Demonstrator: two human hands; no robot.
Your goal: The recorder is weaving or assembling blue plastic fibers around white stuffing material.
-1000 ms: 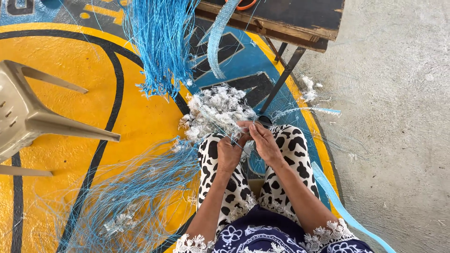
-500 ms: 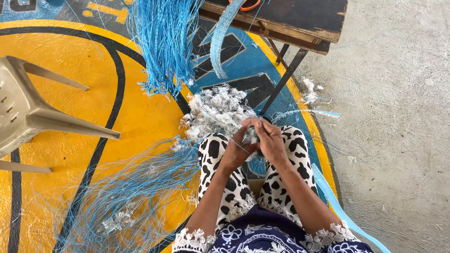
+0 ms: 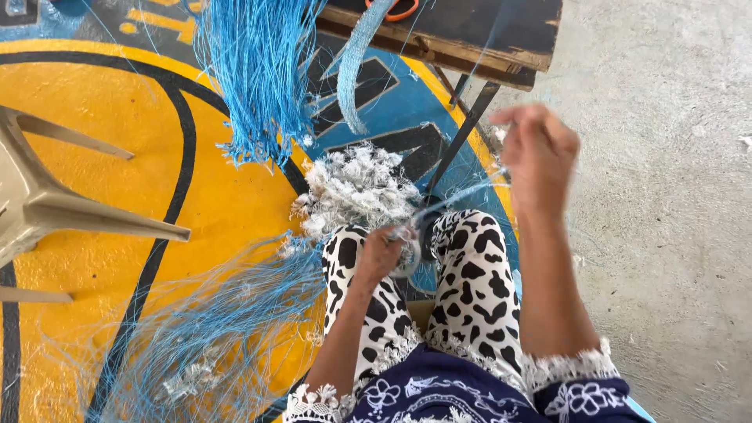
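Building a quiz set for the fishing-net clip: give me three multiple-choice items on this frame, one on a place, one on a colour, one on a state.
1. Where does the heap of small white knotted pieces lie?
A. on the dark wooden bench
B. on the painted floor ahead of the knees
C. on the beige plastic chair

2. What colour are the hanging net strands?
A. blue
B. green
C. red

3. How is the right hand placed?
A. flat on the knee
B. under the bench
C. raised, pulling a thin line taut

Answers:
1 B, the heap sits on the yellow and blue painted floor just beyond the spotted trousers.
2 A, the bundle is bright blue.
3 C, it is lifted and blurred, with a line running down to the left hand.
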